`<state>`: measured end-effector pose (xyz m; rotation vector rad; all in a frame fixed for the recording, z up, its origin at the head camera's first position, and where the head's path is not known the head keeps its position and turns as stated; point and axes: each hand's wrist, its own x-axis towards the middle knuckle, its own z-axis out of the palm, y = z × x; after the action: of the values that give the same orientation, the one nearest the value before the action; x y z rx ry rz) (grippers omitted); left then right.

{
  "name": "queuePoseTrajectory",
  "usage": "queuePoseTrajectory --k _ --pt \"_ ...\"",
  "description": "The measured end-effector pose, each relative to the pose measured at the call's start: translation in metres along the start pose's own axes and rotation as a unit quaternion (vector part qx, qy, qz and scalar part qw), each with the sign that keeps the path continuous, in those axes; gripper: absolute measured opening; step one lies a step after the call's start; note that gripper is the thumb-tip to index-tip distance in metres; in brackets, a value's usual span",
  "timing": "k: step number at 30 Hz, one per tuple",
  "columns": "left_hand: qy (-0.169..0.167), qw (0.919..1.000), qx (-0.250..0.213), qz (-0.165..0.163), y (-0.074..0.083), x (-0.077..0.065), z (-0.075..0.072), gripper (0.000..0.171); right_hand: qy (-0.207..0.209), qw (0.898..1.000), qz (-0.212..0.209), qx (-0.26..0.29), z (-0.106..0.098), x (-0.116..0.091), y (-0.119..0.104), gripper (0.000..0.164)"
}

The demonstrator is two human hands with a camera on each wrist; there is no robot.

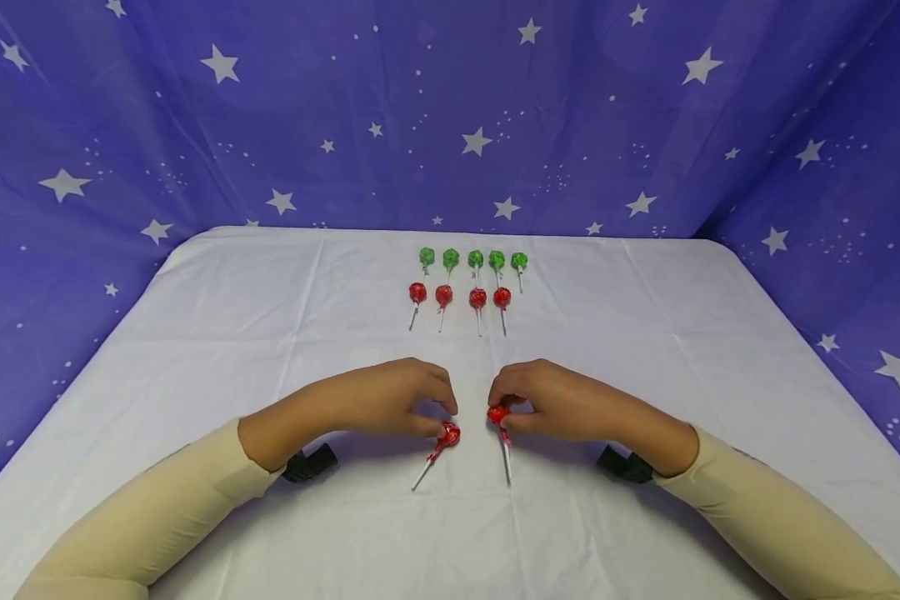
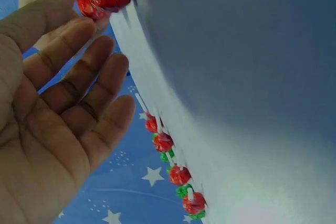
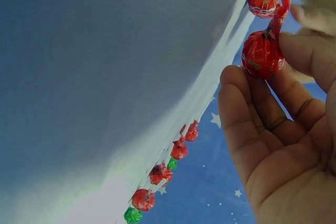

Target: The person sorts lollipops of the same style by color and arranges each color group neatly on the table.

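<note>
Two red-wrapped lollipops lie close together at the front middle of the table. By the left lollipop [image 1: 450, 433] is my left hand [image 1: 393, 397]; its thumb touches the wrapped head, while the fingers stay loosely bent and apart from it. My right hand [image 1: 562, 400] pinches the right lollipop [image 3: 262, 55] by its red head between thumb and fingertips, with the white stick pointing toward me. In the left wrist view, the palm of the left hand [image 2: 58, 114] shows with the fingers spread loosely.
Farther back on the white-covered table [image 1: 195, 333] lie a row of several green lollipops [image 1: 476, 259] and, just before it, a row of several red lollipops [image 1: 477, 297]. A blue star-patterned cloth [image 1: 390, 92] hangs behind and at the sides.
</note>
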<state>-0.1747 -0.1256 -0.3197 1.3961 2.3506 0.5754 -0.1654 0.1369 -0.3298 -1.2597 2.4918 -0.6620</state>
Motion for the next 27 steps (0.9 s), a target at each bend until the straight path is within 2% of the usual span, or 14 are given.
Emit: queuePoseTrajectory --k 6,10,17,27 --pt "-0.005 0.9997 0.02 0.016 0.004 -0.001 0.006 0.013 0.001 1.0 0.003 0.0 0.0 0.001 0.0 0.007" --pt "-0.004 0.9995 0.016 0.029 0.004 0.0 0.011 0.007 0.0 1.0 0.001 0.002 0.001 0.002 0.0 0.008" --pt "0.004 0.9998 0.014 0.013 0.006 0.001 0.015 0.007 0.006 1.0 0.005 0.001 -0.003 0.004 0.0 0.007" --pt "0.005 0.9991 0.037 0.019 0.007 -0.001 0.016 0.006 0.02 1.0 -0.005 -0.001 -0.008 0.009 0.008 0.007"
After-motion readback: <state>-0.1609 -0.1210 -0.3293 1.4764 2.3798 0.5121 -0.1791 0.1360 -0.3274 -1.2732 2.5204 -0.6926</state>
